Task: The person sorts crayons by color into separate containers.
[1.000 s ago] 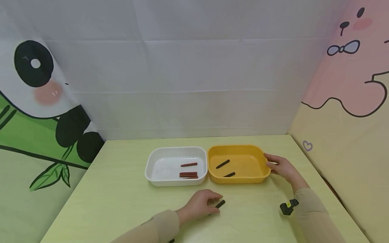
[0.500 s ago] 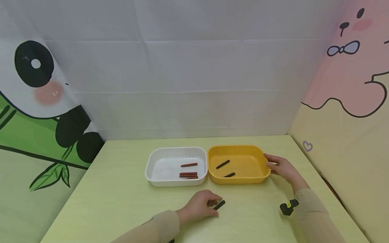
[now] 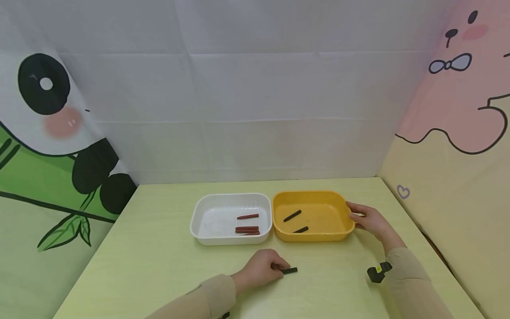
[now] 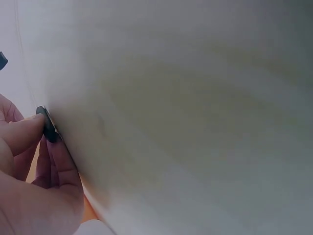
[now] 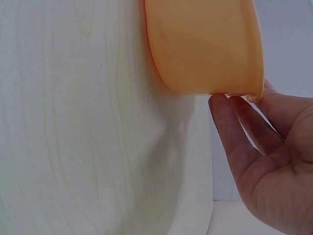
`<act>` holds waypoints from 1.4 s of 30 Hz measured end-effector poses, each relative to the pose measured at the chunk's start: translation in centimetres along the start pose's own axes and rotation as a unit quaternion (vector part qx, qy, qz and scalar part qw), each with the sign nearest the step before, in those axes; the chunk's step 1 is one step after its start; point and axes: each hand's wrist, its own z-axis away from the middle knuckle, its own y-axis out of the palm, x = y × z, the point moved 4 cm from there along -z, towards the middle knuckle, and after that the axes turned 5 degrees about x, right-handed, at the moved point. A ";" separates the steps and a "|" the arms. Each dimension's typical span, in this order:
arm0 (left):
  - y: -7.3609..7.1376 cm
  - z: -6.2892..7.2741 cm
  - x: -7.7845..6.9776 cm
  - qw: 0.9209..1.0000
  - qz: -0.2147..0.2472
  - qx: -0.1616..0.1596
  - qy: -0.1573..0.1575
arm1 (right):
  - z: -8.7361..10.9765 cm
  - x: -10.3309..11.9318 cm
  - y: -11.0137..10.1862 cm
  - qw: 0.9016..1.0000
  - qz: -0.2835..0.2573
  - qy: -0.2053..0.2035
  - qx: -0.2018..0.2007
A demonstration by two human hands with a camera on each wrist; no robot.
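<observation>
My left hand is at the front of the table, pinching a short black crayon between thumb and fingertips. In the left wrist view the fingers close around the crayon low against the table surface. My right hand holds the right end of a yellow tray by its rim. The right wrist view shows fingertips against the tray's outer wall, with another finger partly hidden behind the rim. Inside the yellow tray lie two black crayons.
A white tray stands right beside the yellow one, on its left. Several red-brown crayons lie in its right half. Both trays are on a pale wooden table, with a white cloth wall behind and printed side walls.
The black crayon has turned from slanted to nearly level as my left fingers drew in around it. The right hand and both trays have stayed put.
</observation>
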 end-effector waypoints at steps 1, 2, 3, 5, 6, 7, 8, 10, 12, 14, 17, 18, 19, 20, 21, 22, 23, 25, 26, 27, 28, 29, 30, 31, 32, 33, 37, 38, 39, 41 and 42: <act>0.0 0.0 0.0 1.000 0.004 0.000 -0.001 | 0.0 0.0 0.0 1.000 0.000 0.000 0.000; -0.1 0.0 0.1 1.000 0.010 0.001 -0.005 | 0.0 0.0 0.0 1.000 0.001 0.001 0.000; -0.1 -0.1 0.1 1.000 0.016 0.001 -0.007 | 0.0 0.0 0.0 1.000 0.002 0.002 0.000; 0.0 -0.1 0.2 1.000 0.027 -0.001 -0.009 | 0.0 -0.1 0.0 1.000 0.003 0.005 -0.001; 0.0 -0.1 0.2 1.000 0.030 -0.002 -0.008 | 0.0 -0.1 0.0 1.000 0.004 0.006 -0.001; 0.0 -0.1 0.3 0.999 0.034 -0.004 -0.009 | 0.0 -0.2 0.0 1.000 0.004 0.006 -0.001; 0.0 -0.1 0.3 0.999 0.035 -0.004 -0.010 | 0.0 -0.2 0.0 1.000 0.006 0.006 -0.001; -0.1 -0.1 0.3 0.999 0.039 -0.007 -0.009 | -0.1 -0.3 -0.1 1.000 0.007 0.009 -0.004; -0.2 -0.1 0.2 0.999 0.047 -0.010 -0.012 | -0.1 -0.3 -0.1 1.000 0.009 0.011 -0.004; -0.5 -0.1 0.1 0.998 0.057 -0.014 -0.013 | -0.1 -0.2 -0.1 1.000 0.011 0.011 -0.004; -1.0 -0.2 -0.3 0.997 0.069 -0.019 -0.015 | 0.0 -0.1 -0.1 1.000 0.010 0.012 -0.004; -1.2 -0.3 -0.4 0.997 0.071 -0.020 -0.013 | 0.0 -0.1 -0.1 1.000 0.013 0.011 -0.003; -1.4 -0.4 -0.5 0.997 0.073 -0.021 -0.011 | 0.0 -0.1 0.0 1.000 0.012 0.011 -0.003; -1.6 -0.5 -0.7 0.997 0.073 -0.022 -0.008 | 0.1 -0.1 0.0 1.000 0.011 0.013 -0.004; -1.9 -0.6 -0.8 0.997 0.071 -0.023 -0.002 | 0.1 0.0 0.0 1.000 0.010 0.015 -0.005; -2.1 -0.7 -1.0 0.997 0.068 -0.025 0.005 | 0.1 0.0 0.0 1.000 0.011 0.014 -0.004; -2.3 -0.9 -1.2 0.997 0.066 -0.026 0.010 | 0.1 0.0 0.0 1.000 0.012 0.014 -0.004; -2.8 -1.1 -1.6 0.997 0.063 -0.031 0.023 | 0.1 0.0 0.0 1.000 0.012 0.016 -0.005; -3.0 -1.2 -1.8 0.997 0.060 -0.036 0.028 | 0.1 0.0 0.0 1.000 0.012 0.017 -0.006; -3.3 -1.4 -1.9 0.997 0.058 -0.041 0.031 | 0.1 0.0 -0.1 1.000 0.013 0.018 -0.007; -3.5 -1.5 -2.1 0.997 0.057 -0.047 0.033 | 0.1 0.0 -0.1 1.000 0.015 0.017 -0.006; -3.8 -1.6 -2.3 0.996 0.058 -0.053 0.035 | 0.1 0.0 -0.1 1.000 0.017 0.017 -0.005; -4.0 -1.7 -2.5 0.996 0.056 -0.060 0.037 | 0.1 -0.1 -0.1 1.000 0.017 0.017 -0.005; -4.3 -1.8 -2.7 0.996 0.055 -0.067 0.037 | 0.1 -0.1 -0.1 1.000 0.014 0.017 -0.006; -4.5 -2.0 -2.8 0.995 0.056 -0.073 0.035 | 0.1 -0.1 -0.1 1.000 0.014 0.016 -0.005; -4.7 -2.2 -2.9 0.995 0.059 -0.078 0.033 | 0.1 -0.1 0.0 1.000 0.014 0.015 -0.004; -5.4 -3.2 -3.3 0.994 0.063 -0.093 0.017 | 0.2 -0.1 -0.1 1.000 0.013 0.016 -0.005; -5.6 -3.4 -3.3 0.993 0.063 -0.096 0.010 | 0.2 -0.1 -0.1 1.000 0.014 0.017 -0.005; -5.7 -3.7 -3.4 0.993 0.062 -0.099 0.006 | 0.2 -0.1 -0.1 1.000 0.015 0.016 -0.004; -6.0 -4.4 -3.3 0.993 0.058 -0.107 0.001 | 0.2 -0.1 -0.1 1.000 0.017 0.017 -0.004; -6.1 -4.8 -3.3 0.992 0.059 -0.110 -0.002 | 0.2 -0.1 -0.1 1.000 0.016 0.019 -0.004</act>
